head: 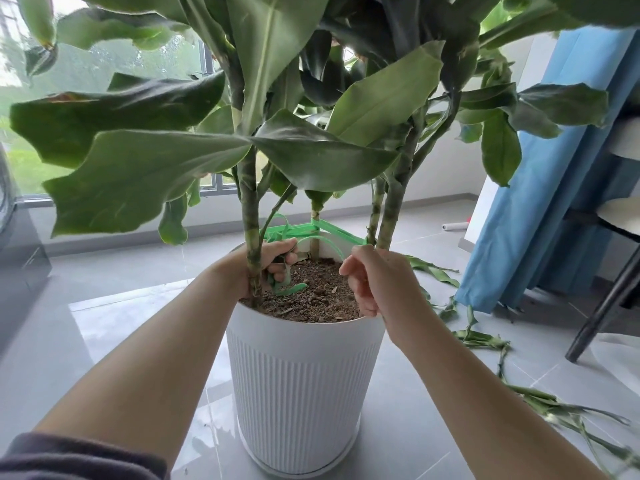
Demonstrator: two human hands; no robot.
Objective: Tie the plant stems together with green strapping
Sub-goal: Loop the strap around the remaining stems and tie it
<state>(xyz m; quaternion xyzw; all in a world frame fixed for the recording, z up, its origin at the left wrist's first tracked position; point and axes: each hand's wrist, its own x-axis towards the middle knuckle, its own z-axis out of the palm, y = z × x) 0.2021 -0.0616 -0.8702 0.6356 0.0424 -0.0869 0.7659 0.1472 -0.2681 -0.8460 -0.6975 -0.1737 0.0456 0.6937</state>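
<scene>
Left hand grips the green strapping by its loose tail, beside the left stem. Right hand is curled at the right stems; whether it pinches strap cannot be told. Band lies left-right between the hands, bending round the far stem.

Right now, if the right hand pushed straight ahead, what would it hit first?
Probably the two right-side stems just beyond the knuckles of the right hand, where the green strapping passes; depth is unclear.
</scene>
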